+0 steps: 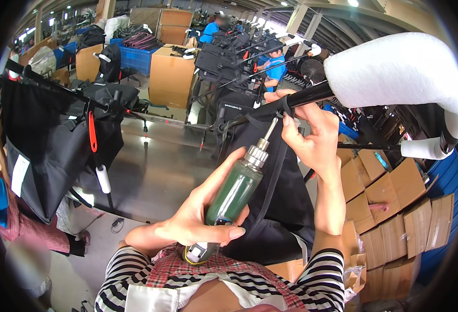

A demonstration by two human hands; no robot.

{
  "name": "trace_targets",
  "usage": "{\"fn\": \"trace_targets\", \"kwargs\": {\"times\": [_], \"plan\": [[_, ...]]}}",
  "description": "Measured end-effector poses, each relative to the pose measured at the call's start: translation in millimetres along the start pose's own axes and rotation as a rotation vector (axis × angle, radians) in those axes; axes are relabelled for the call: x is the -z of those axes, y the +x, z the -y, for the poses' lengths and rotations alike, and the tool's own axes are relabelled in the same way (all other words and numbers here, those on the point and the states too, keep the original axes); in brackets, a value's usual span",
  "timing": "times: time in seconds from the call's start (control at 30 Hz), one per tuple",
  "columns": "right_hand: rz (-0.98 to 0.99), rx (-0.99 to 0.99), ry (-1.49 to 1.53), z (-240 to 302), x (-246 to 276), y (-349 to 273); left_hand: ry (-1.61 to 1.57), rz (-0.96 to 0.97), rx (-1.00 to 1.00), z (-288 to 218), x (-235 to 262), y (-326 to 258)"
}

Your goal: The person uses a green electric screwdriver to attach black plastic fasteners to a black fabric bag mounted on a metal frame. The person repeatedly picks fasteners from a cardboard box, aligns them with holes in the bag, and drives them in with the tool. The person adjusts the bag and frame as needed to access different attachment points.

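Note:
My left hand (200, 221) is wrapped around a green powered screwdriver (233, 192) with a metal collar. Its bit slants up to a black strap loop (289, 105) around a black tube (312, 95); whether the tip touches a screw cannot be made out. Beside the bit, my right hand (312, 130) is closed, thumb and finger pinching the strap at the tube. White foam (390, 70) wraps the tube's bent end. Black fabric (286, 203) hangs from the frame below my hands.
Another frame with black fabric (47, 145) and a red strap (92, 132) stands at left. Folded cardboard (390, 192) and a blue bin (449, 177) are at right. A worker in a blue shirt (275, 68) is beyond the frame. A second person's checked sleeve (36, 226) shows at lower left.

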State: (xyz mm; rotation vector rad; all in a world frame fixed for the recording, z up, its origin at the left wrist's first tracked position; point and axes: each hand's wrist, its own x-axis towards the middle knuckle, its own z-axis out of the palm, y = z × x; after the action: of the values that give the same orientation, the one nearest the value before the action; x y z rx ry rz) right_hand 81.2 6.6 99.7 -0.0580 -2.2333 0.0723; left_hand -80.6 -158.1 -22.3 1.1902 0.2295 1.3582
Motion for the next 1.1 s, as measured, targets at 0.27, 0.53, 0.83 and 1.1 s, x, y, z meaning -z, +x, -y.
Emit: {"fn": "trace_targets", "kwargs": {"times": [0.27, 0.53, 0.83, 1.1], "plan": [[-0.029, 0.095, -0.093, -4, 6, -3, -0.215, 0.020, 0.009, 12, -13, 12], [0.024, -0.263, -0.058, -27, 88, -88, -0.205, 0.265, 0.046, 57, 42, -15], [0.288, -1.348, -0.531, -10, 135, -528, -0.250, 0.296, 0.435, 103, 32, 9], [0.354, -1.473, -0.563, -9, 79, -637, -0.161, 0.185, 0.382, 107, 42, -16]]}}
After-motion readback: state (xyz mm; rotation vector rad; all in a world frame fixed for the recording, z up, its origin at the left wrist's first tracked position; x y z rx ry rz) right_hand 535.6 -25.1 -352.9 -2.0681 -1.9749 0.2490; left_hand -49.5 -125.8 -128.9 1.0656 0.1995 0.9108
